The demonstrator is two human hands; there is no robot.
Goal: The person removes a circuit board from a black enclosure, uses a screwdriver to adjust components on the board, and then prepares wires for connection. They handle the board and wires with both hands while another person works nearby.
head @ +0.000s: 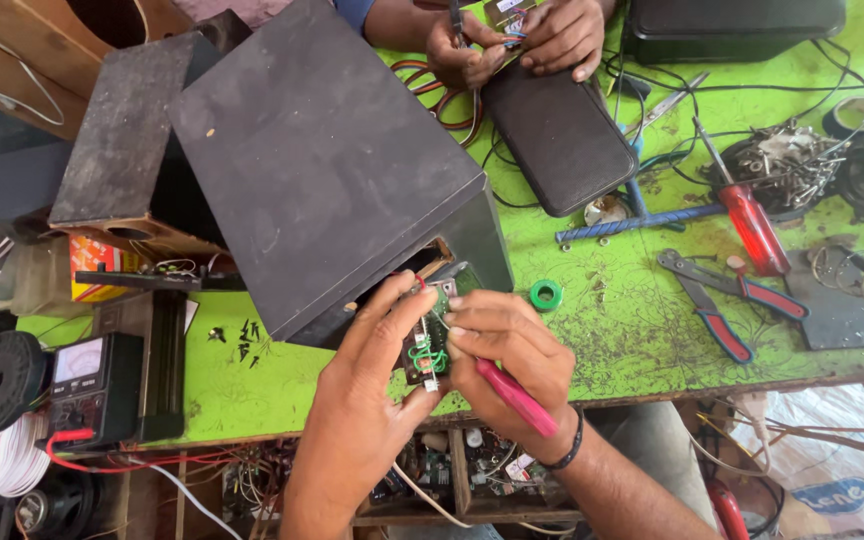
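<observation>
Between both hands (432, 370), small green circuit board (430, 340)

Bright, even daylight floods the green workbench (602, 330), with soft shadows falling beneath the black speaker box (322, 160) and the tools. A mild sheen shows on the red screwdriver handle (752, 228). Focus holds sharp at centre; wide-angle distortion bends the frame's edges, and the shelf below the bench sits in dimmer light.

Green table (602, 330): black speaker box (322, 160), red screwdriver (752, 225), pliers (732, 295), multimeter (92, 385).
</observation>
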